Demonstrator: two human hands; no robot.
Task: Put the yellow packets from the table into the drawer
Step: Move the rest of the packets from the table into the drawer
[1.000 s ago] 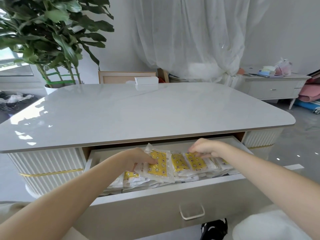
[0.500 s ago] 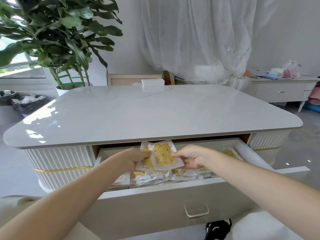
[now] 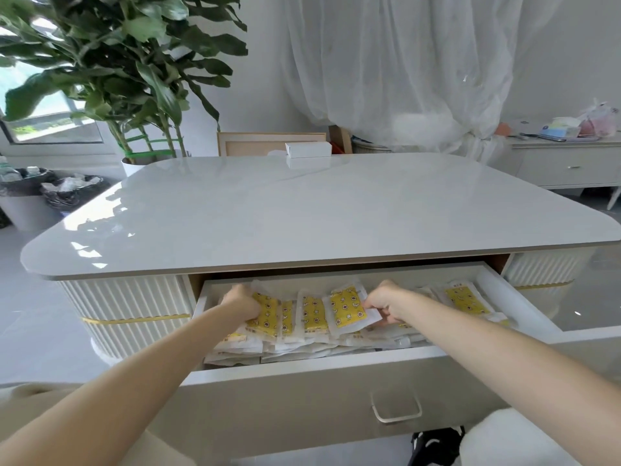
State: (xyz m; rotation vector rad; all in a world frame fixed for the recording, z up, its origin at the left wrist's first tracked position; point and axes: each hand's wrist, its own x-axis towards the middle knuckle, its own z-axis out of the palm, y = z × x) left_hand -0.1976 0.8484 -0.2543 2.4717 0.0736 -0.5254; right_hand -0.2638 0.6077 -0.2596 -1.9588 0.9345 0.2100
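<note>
Both hands have dropped back into the drawer, the lifted packet lowered onto the pile.

Left hand (image 3: pixel 242 303) has its grip closed on a yellow packet (image 3: pixel 266 312) at the drawer's (image 3: pixel 336 369) 9 o'clock side; right hand (image 3: pixel 386 304) pinches the edge of another yellow packet (image 3: pixel 346 311) near the middle. More packets (image 3: pixel 465 300) lie toward 3 o'clock. On the surface (image 3: pixel 302 213), a white box (image 3: pixel 308 150) sits at 12 o'clock.

Home living room: potted plant (image 3: pixel 127 62), sheer curtain (image 3: pixel 386 62), sideboard (image 3: pixel 568 166).
</note>
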